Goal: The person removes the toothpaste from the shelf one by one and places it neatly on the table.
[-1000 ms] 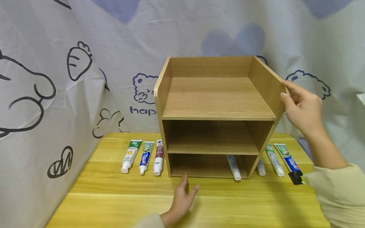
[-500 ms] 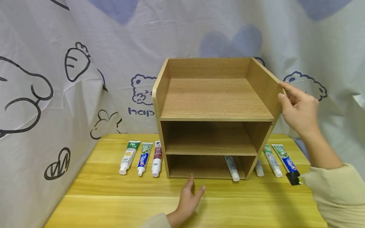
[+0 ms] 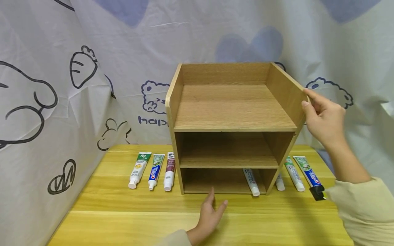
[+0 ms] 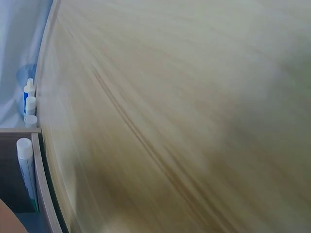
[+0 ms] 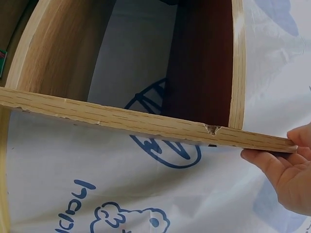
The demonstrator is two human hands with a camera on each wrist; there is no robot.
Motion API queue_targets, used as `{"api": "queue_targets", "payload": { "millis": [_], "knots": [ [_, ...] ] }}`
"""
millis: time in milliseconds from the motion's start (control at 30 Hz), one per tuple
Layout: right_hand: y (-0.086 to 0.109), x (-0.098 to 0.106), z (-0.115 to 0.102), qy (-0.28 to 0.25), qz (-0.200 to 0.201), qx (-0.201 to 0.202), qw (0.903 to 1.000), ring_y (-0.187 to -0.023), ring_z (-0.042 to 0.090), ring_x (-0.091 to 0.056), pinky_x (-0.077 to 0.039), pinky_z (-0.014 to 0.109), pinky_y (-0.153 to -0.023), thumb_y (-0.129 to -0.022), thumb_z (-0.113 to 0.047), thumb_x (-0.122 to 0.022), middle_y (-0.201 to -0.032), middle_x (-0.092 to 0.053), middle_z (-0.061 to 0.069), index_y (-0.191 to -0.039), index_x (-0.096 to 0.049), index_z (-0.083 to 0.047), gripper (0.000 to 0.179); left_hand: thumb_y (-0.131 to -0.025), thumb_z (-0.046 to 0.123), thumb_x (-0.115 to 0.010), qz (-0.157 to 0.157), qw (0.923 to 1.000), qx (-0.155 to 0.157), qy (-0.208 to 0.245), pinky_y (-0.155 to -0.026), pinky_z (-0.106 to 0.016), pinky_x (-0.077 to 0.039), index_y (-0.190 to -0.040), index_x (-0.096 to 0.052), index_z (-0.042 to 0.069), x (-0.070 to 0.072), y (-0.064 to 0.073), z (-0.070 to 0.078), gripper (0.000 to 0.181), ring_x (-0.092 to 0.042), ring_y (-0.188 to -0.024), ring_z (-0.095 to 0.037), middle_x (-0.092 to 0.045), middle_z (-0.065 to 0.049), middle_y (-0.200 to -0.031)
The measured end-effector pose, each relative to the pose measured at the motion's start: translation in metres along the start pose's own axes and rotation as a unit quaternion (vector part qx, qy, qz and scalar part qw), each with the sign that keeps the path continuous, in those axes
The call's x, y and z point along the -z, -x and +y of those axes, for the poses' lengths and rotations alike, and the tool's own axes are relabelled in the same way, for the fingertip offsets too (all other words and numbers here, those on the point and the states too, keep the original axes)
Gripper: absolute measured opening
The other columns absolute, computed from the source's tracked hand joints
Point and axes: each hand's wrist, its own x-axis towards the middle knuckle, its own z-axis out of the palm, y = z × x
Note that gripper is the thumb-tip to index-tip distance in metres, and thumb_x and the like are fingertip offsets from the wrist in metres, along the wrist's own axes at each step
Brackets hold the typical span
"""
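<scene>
A wooden shelf unit (image 3: 229,129) stands on the table, its top tier walled on three sides, with two compartments below. My right hand (image 3: 327,118) pinches the front edge of its right side panel (image 5: 146,120) near the top, thumb and fingers on opposite faces. Low in front of the bottom compartment is my left hand (image 3: 207,217), thumb and forefinger spread, holding nothing. One white toothpaste tube (image 3: 251,182) lies at the right of that bottom compartment, its cap poking past the front edge. The same tube (image 4: 26,170) shows in the left wrist view.
Left of the unit lie a green-and-white tube (image 3: 140,170), a blue-and-green tube (image 3: 156,172) and a maroon-and-white tube (image 3: 169,172). To its right are a partly hidden tube (image 3: 280,183), a green-topped tube (image 3: 294,174) and a blue tube (image 3: 309,172). A printed curtain (image 3: 197,34) hangs behind.
My left hand has slid rightward along the front of the bottom compartment. The right hand keeps its pinch on the side panel, and the shelf unit and tubes look unmoved.
</scene>
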Motion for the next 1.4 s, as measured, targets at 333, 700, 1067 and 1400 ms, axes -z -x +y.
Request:
{"api": "queue_targets", "payload": {
  "millis": [333,700,1067,1400],
  "knots": [
    [0.001,0.002,0.003,0.007,0.001,0.004,1.0000,-0.048,-0.017,-0.041,-0.034,0.003,-0.038,-0.089,-0.008,-0.056,-0.076,-0.072,0.002,-0.123,-0.060,-0.007,0.034,-0.086,0.025,-0.065,0.030,0.9994,0.013,0.011,-0.109,-0.052,-0.031,-0.136,-0.031,-0.016,-0.030,-0.007,0.004,0.073,-0.033,-0.132,-0.044,-0.033,-0.032,-0.141],
    [0.001,0.000,0.007,-0.006,0.010,0.006,0.9999,-0.051,-0.020,-0.043,-0.035,0.000,-0.040,-0.088,-0.005,-0.057,-0.072,-0.071,-0.005,-0.122,-0.061,-0.007,0.035,-0.081,0.021,-0.069,0.058,0.9973,0.028,0.036,-0.109,-0.051,-0.031,-0.134,-0.036,-0.014,-0.069,-0.015,0.011,0.071,-0.035,-0.131,-0.044,-0.037,-0.030,-0.140],
    [0.003,-0.002,0.009,-0.023,0.022,0.010,0.9994,-0.052,-0.021,-0.045,-0.037,-0.001,-0.042,-0.087,-0.005,-0.057,-0.065,-0.039,-0.049,-0.122,-0.061,-0.008,0.035,-0.077,0.018,-0.072,0.112,0.9923,0.029,0.045,-0.107,-0.050,-0.035,-0.130,-0.043,-0.012,-0.104,-0.020,0.019,0.068,-0.042,-0.127,-0.043,-0.044,-0.028,-0.136],
    [0.005,-0.003,0.006,-0.013,0.027,0.013,0.9995,-0.052,-0.022,-0.045,-0.039,-0.002,-0.044,-0.088,-0.005,-0.056,-0.076,-0.072,0.008,-0.122,-0.061,-0.008,0.035,-0.075,0.016,-0.074,0.154,0.9870,0.037,0.027,-0.099,-0.049,-0.045,-0.125,-0.051,-0.010,-0.124,-0.024,0.020,0.061,-0.050,-0.118,-0.043,-0.052,-0.027,-0.128]
  ]
}}
